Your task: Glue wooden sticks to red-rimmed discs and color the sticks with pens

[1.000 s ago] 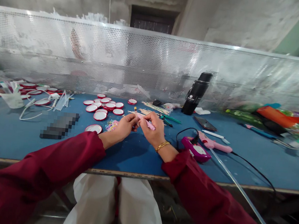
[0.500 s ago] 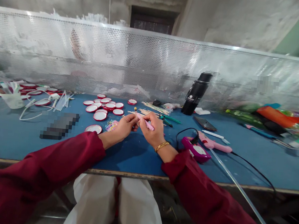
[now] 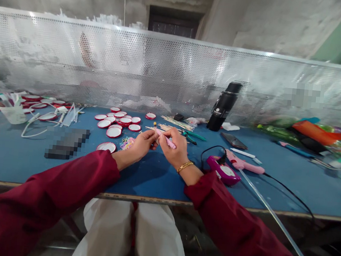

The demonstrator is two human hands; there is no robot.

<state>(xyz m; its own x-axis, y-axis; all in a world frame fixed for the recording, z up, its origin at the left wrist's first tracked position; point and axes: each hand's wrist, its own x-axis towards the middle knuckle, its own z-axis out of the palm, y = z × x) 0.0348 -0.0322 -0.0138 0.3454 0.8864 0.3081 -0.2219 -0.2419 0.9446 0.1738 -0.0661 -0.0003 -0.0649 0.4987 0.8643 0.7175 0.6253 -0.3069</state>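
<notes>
My right hand (image 3: pixel 176 148), with a gold chain bracelet at its wrist, is closed around a slim pink pen-shaped tool (image 3: pixel 171 145). The tool's near end sticks out below the fingers, and its front points toward my other hand. My left hand (image 3: pixel 142 144) is pinched shut close against that front end; what its fingers hold is too small and hidden to make out. A small yellow-and-dark tip (image 3: pixel 154 124) shows just beyond the fingertips. Beside my left wrist lies a little heap of pastel-coloured bands or strings (image 3: pixel 127 142). Thin wooden sticks (image 3: pixel 177 123) lie behind both hands.
Several red-rimmed white lids (image 3: pixel 114 131) lie left of centre, near a dark phone-like slab (image 3: pixel 67 144). To the right are a pink glue gun (image 3: pixel 247 166) with a clear stick, a purple power box (image 3: pixel 223 171), green-handled pliers (image 3: pixel 195 136) and a black bottle (image 3: pixel 224 107).
Almost nothing differs. Both hands stay together with the pink tool in the same pose, and the camera view has shifted very slightly.
</notes>
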